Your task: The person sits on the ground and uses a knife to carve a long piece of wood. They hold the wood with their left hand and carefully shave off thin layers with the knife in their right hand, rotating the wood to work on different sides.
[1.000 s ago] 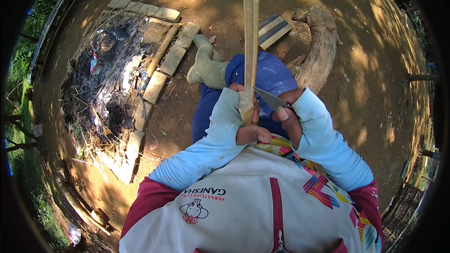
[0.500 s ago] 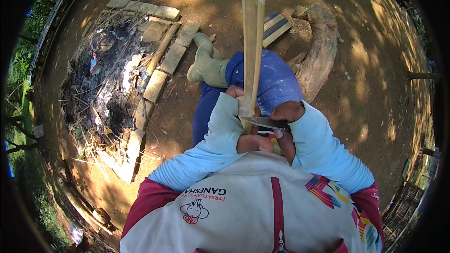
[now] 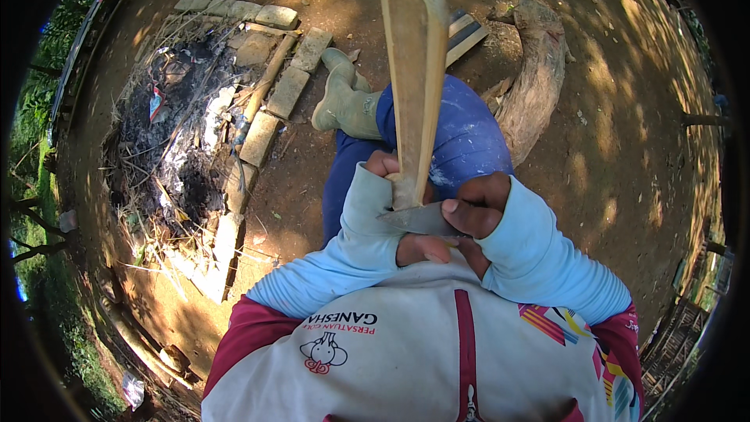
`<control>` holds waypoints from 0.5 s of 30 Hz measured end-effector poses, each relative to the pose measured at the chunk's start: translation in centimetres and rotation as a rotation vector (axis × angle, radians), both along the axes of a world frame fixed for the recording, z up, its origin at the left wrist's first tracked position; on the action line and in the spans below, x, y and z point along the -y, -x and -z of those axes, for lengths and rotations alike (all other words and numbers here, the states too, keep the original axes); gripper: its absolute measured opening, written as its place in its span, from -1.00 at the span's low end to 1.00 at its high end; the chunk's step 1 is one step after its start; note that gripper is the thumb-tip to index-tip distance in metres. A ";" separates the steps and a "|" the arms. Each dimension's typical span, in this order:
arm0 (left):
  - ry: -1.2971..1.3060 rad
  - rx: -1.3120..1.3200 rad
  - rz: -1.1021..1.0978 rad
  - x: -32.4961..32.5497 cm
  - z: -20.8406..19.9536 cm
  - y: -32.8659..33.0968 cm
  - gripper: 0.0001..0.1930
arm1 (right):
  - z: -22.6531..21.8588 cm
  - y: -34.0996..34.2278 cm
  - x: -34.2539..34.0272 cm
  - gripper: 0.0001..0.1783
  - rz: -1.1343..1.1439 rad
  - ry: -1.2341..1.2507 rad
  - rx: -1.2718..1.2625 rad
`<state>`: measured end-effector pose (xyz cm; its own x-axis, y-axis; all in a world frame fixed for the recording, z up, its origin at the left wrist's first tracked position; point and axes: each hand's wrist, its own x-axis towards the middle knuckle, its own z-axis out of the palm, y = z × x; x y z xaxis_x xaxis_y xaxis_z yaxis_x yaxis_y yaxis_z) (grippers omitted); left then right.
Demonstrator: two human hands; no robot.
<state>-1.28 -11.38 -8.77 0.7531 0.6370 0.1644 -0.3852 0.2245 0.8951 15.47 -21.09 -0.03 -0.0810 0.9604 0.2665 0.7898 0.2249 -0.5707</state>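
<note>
Wooden slat (image 3: 412, 86) upright in the clenched left hand (image 3: 384, 180), right hand (image 3: 473, 215) fisted around a knife (image 3: 418, 221) at its base.

Bare dirt ground (image 3: 609, 156) under me, brick-edged ash pit (image 3: 183, 148) left of my left hand (image 3: 391, 180), curved log (image 3: 539, 70) beyond my right hand (image 3: 476, 211)

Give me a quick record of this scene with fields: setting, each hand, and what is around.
setting: outdoors, bare dirt ground, person seated
left hand: grips the lower end of an upright wooden slat
right hand: holds a knife blade against the slat's base
legs: blue trousers, green rubber boot
left side: ash pile edged with bricks
right side: curved log
</note>
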 end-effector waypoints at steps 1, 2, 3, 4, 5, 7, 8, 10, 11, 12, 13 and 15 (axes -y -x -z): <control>0.020 -0.007 -0.013 0.2 -0.1 0.0 -0.01 | -0.6 0.0 0.0 -0.83 -0.008 0.057 -0.015; 0.040 -0.012 -0.023 0.3 -0.2 0.1 -0.03 | -1.0 0.0 0.0 -0.83 -0.014 0.115 -0.029; 0.015 -0.048 -0.043 0.3 -0.5 0.1 -0.05 | -0.9 0.0 0.0 -0.83 -0.008 0.098 -0.014; -0.010 -0.085 -0.063 0.3 -0.8 0.1 -0.07 | -0.8 0.0 0.1 -0.83 -0.002 0.080 0.000; -0.063 -0.099 -0.069 0.2 -0.9 0.1 -0.08 | -0.7 0.1 0.1 -0.83 0.004 0.062 0.015; -0.197 -0.105 -0.070 -0.2 -0.7 0.1 -0.09 | -0.6 0.3 0.4 -0.83 0.080 0.129 -0.039; -0.221 -0.116 -0.071 -0.2 -0.8 0.1 -0.09 | -0.5 0.2 0.5 -0.83 0.082 0.096 -0.014; -0.212 -0.155 -0.078 -0.2 -1.2 0.0 -0.08 | -0.1 -0.4 0.3 -0.83 0.055 -0.036 0.088; -0.179 -0.182 -0.083 -0.1 -1.4 0.0 -0.08 | 0.0 -0.8 0.2 -0.82 0.026 -0.136 0.166; -0.151 -0.175 -0.098 0.0 -1.5 -0.1 -0.08 | 0.1 -0.9 0.3 -0.80 0.017 -0.133 0.134; -0.123 -0.168 -0.113 0.1 -1.5 -0.3 -0.08 | 0.2 -0.9 0.5 -0.76 0.008 -0.131 0.100; -0.063 -0.178 -0.115 0.1 -1.5 -0.4 -0.06 | 0.9 -0.9 0.8 -0.71 0.012 -0.126 -0.046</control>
<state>-0.90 -11.45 -7.30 0.6964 0.7135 0.0769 -0.2394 0.1299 0.9622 16.37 -21.92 -0.88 -0.0543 0.9199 0.3884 0.7666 0.2877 -0.5741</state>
